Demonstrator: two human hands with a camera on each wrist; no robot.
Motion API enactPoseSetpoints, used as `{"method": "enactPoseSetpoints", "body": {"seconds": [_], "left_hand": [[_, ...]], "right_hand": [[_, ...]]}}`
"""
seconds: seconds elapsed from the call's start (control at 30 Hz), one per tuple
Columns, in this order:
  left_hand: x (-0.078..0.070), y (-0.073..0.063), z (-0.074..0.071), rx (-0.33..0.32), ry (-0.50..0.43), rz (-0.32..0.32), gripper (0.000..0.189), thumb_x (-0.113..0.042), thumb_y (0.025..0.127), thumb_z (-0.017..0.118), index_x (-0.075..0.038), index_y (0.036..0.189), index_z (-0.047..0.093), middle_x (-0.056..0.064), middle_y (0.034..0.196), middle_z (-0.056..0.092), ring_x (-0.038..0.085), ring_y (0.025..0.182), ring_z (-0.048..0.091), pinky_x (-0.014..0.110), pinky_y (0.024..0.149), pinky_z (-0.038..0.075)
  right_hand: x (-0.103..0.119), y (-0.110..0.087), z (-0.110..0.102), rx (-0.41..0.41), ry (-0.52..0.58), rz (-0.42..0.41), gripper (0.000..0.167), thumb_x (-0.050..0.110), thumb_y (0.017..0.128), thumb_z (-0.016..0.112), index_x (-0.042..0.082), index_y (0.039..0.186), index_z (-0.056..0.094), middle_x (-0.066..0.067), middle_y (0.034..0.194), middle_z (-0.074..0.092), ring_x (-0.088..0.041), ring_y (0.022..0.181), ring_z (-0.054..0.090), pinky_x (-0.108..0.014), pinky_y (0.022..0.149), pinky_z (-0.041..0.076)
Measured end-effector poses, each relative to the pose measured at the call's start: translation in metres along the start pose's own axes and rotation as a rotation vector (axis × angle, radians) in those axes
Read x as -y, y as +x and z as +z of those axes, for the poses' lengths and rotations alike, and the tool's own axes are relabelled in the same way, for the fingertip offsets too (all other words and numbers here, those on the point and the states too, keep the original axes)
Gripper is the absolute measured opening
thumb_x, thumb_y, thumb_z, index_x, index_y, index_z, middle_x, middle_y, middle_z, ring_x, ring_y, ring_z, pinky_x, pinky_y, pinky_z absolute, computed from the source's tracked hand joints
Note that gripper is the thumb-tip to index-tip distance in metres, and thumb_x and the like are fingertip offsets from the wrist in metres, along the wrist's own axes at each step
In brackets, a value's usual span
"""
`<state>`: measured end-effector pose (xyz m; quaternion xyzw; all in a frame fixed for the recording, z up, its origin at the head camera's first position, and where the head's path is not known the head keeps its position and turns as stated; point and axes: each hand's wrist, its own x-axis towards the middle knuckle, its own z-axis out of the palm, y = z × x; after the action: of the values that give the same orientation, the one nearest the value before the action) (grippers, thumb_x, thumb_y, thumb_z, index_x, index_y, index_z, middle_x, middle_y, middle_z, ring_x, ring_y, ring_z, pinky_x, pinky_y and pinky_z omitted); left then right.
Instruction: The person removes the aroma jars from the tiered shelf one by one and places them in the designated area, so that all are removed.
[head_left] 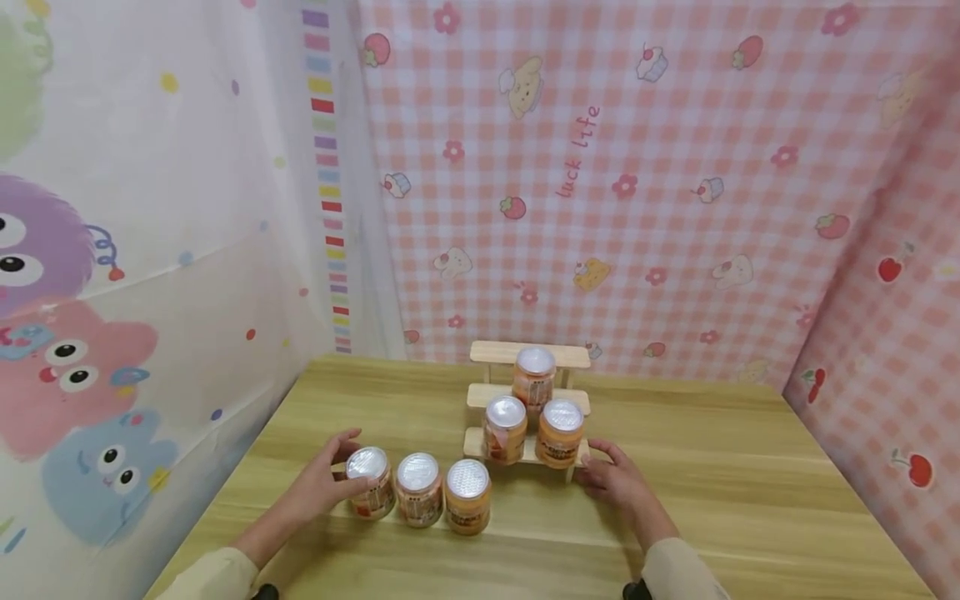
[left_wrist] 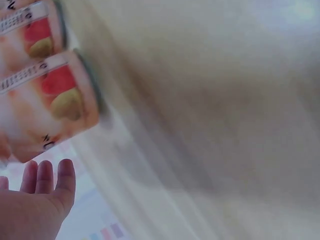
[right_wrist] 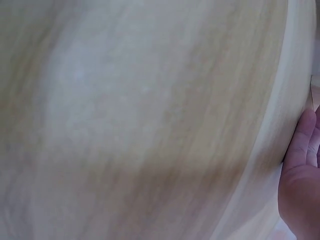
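Observation:
My left hand [head_left: 326, 479] is at the leftmost can [head_left: 371, 492] of a row of three on the table. Its thumb lies across the can's near side, and its other fingers extend behind it. In the left wrist view, those straight fingers [left_wrist: 65, 182] look apart from the orange fruit-printed can [left_wrist: 55, 105]. Beside it stand a middle can [head_left: 420, 500] and a right can [head_left: 468, 504], all with silver lids. My right hand [head_left: 618, 483] is at the right end of a small wooden three-step rack [head_left: 480, 396], fingers fairly straight against its lowest step.
The rack bears an upper can [head_left: 535, 385] and two lower ones, a left can [head_left: 504, 437] and a right can [head_left: 560, 442]. Behind the wooden table [head_left: 720, 500] hangs a pink checked cloth [head_left: 675, 233]. A cartoon-printed white sheet [head_left: 225, 333] borders the left.

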<state>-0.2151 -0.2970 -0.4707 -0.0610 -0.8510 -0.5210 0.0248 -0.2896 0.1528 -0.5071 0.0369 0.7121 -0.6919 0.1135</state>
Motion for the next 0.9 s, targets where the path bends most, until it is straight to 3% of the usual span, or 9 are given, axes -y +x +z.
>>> {"method": "enactPoseSetpoints", "body": {"seconds": [0.13, 0.3, 0.5, 0.67, 0.9], "left_hand": [[-0.009, 0.01, -0.003, -0.013, 0.018, -0.007, 0.079, -0.019, 0.086, 0.079, 0.0, 0.147, 0.033, 0.027, 0.134, 0.047, 0.043, 0.126, 0.047, 0.05, 0.1, 0.044], [-0.026, 0.028, -0.006, -0.031, -0.031, 0.014, 0.076, -0.018, 0.088, 0.077, 0.003, 0.147, 0.033, 0.026, 0.133, 0.048, 0.044, 0.127, 0.045, 0.053, 0.102, 0.042], [-0.053, 0.059, -0.008, -0.041, -0.051, -0.015, 0.079, -0.026, 0.09, 0.075, -0.005, 0.151, 0.03, 0.021, 0.138, 0.045, 0.038, 0.131, 0.042, 0.054, 0.104, 0.039], [-0.085, 0.095, -0.006, -0.053, -0.093, 0.022, 0.079, -0.026, 0.09, 0.074, -0.007, 0.153, 0.029, 0.019, 0.139, 0.045, 0.036, 0.133, 0.041, 0.053, 0.106, 0.037], [-0.122, 0.135, 0.013, -0.037, -0.153, 0.05, 0.078, -0.028, 0.088, 0.076, -0.011, 0.152, 0.034, 0.016, 0.14, 0.046, 0.035, 0.133, 0.041, 0.05, 0.106, 0.039]], "right_hand": [[-0.001, -0.003, -0.004, 0.018, 0.008, -0.001, 0.047, 0.011, 0.102, 0.054, -0.005, 0.142, 0.035, -0.019, 0.11, 0.069, -0.026, 0.097, 0.068, -0.039, 0.085, 0.054], [0.0, -0.008, -0.008, 0.04, 0.022, 0.007, 0.046, 0.007, 0.102, 0.05, -0.005, 0.143, 0.034, -0.017, 0.108, 0.069, -0.026, 0.099, 0.067, -0.041, 0.085, 0.053], [0.009, -0.014, -0.018, -0.017, -0.014, 0.033, 0.047, 0.003, 0.1, 0.049, -0.007, 0.144, 0.035, -0.019, 0.112, 0.065, -0.022, 0.092, 0.066, -0.04, 0.082, 0.055], [0.036, -0.008, -0.032, -0.052, -0.054, 0.005, 0.05, 0.011, 0.103, 0.049, -0.004, 0.148, 0.033, -0.028, 0.131, 0.054, -0.023, 0.103, 0.064, -0.042, 0.09, 0.053], [0.083, -0.004, -0.04, -0.038, -0.125, -0.054, 0.057, 0.027, 0.105, 0.049, 0.003, 0.153, 0.028, -0.025, 0.143, 0.044, -0.036, 0.126, 0.051, -0.049, 0.102, 0.045]]}}
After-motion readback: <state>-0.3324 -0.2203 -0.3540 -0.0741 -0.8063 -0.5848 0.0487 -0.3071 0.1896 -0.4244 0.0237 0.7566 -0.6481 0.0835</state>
